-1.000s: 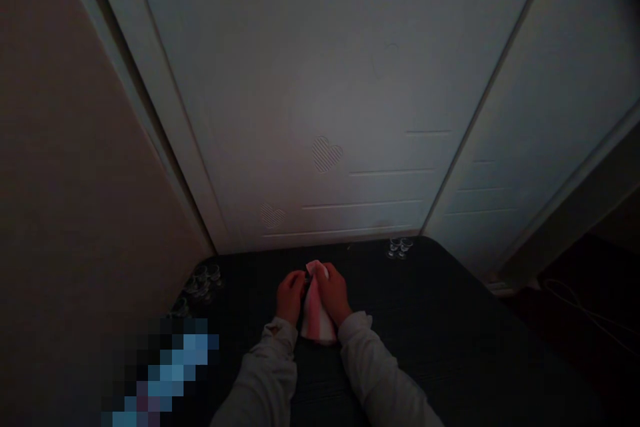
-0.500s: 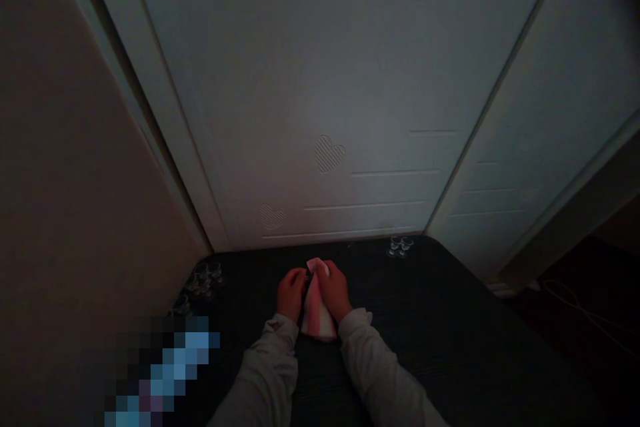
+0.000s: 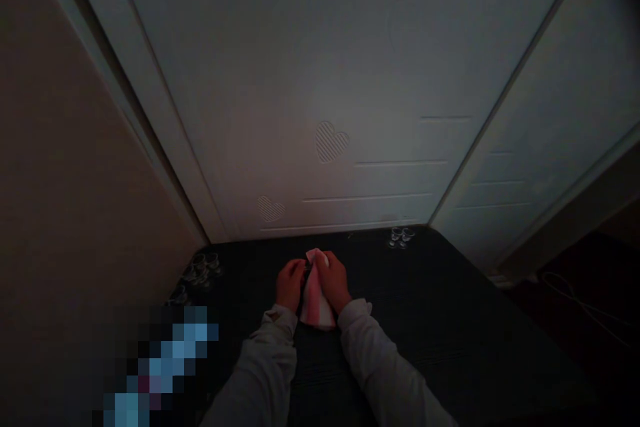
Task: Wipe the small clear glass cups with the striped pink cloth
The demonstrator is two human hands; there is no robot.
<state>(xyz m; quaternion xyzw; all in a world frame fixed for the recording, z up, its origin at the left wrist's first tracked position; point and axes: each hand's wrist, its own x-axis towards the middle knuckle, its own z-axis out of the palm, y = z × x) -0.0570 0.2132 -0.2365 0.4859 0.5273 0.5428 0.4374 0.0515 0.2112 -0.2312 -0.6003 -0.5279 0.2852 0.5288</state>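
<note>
Striped cloth (image 3: 313,307) at the counter (image 3: 425,327)
Left of it, I see the left hand (image 3: 289,285) curled, its grip too dark to tell; the cloth looks soft, light, best held at its bunched top, where the right hand (image 3: 335,282) pinches.

Dim light. Black worktop (image 3: 450,320), corners rounded, far edge close against a pale panel (image 3: 280,53) bearing two striped hearts (image 3: 332,142) and horizontal grooves (image 3: 367,197). Brownish wall (image 3: 50,180) at left; second pale panel (image 3: 565,87) at right, grooved too. Dark floor (image 3: 617,373) low right, thin pale cable (image 3: 584,307) looped across it.
</note>
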